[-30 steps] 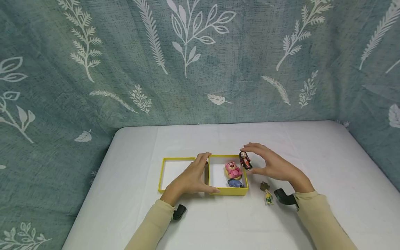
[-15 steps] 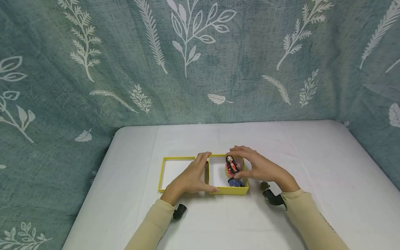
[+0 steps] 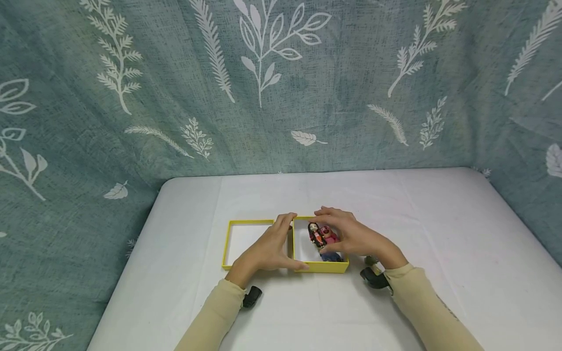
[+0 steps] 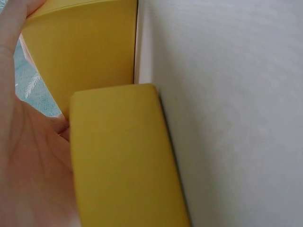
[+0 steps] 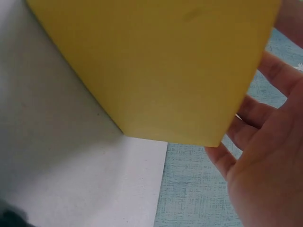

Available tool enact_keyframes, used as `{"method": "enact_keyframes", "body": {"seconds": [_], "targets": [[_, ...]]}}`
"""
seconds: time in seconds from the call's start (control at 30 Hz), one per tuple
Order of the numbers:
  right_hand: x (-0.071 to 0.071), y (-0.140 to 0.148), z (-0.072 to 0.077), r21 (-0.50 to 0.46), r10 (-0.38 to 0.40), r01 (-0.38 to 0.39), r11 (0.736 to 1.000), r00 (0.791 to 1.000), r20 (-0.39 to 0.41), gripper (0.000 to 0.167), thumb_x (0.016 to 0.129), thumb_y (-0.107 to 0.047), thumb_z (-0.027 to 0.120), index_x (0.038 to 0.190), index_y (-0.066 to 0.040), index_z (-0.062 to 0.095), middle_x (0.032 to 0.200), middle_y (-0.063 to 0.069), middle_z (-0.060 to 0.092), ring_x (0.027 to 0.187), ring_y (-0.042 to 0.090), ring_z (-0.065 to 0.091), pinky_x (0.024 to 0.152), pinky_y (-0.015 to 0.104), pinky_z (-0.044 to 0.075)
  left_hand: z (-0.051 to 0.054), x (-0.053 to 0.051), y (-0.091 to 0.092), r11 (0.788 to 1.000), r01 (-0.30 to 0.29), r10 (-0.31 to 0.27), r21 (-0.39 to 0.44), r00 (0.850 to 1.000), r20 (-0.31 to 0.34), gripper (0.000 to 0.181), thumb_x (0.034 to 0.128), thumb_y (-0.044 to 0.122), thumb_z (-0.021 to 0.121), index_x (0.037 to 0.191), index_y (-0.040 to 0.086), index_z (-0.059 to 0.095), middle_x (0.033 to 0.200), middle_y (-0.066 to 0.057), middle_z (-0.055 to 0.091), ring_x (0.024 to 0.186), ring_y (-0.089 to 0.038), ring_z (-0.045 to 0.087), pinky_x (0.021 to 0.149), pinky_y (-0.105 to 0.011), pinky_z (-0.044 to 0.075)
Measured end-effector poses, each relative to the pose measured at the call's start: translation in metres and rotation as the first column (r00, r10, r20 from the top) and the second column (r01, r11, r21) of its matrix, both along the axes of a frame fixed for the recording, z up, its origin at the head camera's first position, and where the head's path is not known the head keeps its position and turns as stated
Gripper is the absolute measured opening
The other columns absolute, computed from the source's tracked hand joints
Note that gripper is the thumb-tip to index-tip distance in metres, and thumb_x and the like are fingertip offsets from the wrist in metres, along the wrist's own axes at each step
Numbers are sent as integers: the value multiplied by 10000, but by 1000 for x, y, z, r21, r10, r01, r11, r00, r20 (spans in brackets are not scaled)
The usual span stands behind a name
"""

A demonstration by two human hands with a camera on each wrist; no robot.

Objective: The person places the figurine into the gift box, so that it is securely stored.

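My right hand (image 3: pixel 355 237) holds a small long-haired doll figurine (image 3: pixel 315 235) over the yellow-rimmed box (image 3: pixel 325 267). A pink bear figurine (image 3: pixel 328 234) and a blue figurine (image 3: pixel 332 257) lie in the box's right part, both partly covered by the doll or the hand. With thumb at the front edge and fingers at the back, my left hand (image 3: pixel 270 248) grips the box's left end. The left wrist view shows that hand (image 4: pixel 33 165) against the box's yellow wall (image 4: pixel 90 47). In the right wrist view the box's outer wall (image 5: pixel 165 71) hides the figurines.
Left of the box stands a second shallow yellow-rimmed tray (image 3: pixel 225 248), partly behind my left hand. A small keychain-like figure (image 3: pixel 371 261) lies right of the box, mostly covered by my right wrist. Everything sits on a white-covered table (image 3: pixel 307 312) before a green leaf-patterned curtain (image 3: pixel 342 97).
My right hand has carried the doll figurine leftward from the box's right edge to over its inside. My left hand has stayed on the box.
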State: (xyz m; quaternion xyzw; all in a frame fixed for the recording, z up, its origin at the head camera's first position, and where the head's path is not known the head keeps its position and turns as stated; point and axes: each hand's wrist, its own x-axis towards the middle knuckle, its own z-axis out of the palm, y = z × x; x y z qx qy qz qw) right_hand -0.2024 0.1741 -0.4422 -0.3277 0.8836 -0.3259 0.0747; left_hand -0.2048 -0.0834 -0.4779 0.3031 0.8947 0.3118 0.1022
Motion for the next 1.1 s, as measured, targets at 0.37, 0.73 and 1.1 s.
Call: {"method": "enact_keyframes", "body": {"seconds": [0.37,0.73,1.1], "targets": [[-3,-6,-8,-14,-1,1,1000,1000,1,723,753,-255,853,1396,-134,544,1476,209,432,1444,411,254,1085,641,172,0,0,0,1000,0,0,4,1000,23,1274,617,703,795,1561,186,115,1544,-9,256,1320,-185,450,1060,-405,447],[-4,-16,-12,23,-28,29,999,999,-38,711,741,-257,864,1379,-156,567,1448,200,459,1442,406,259,1055,604,169,-2,0,-1,1000,-3,3,-6,1000,7,1257,612,721,783,1555,234,110,1536,-11,270,1298,-206,458,1062,-426,441],[-2,-20,-13,29,-62,64,998,997,-54,663,726,-269,873,1328,-181,610,1440,213,449,1433,449,249,1033,635,161,-1,0,0,1000,-3,4,-9,1000,9,1284,607,729,781,1558,167,126,1545,-19,261,1320,-219,443,1072,-431,434]]}}
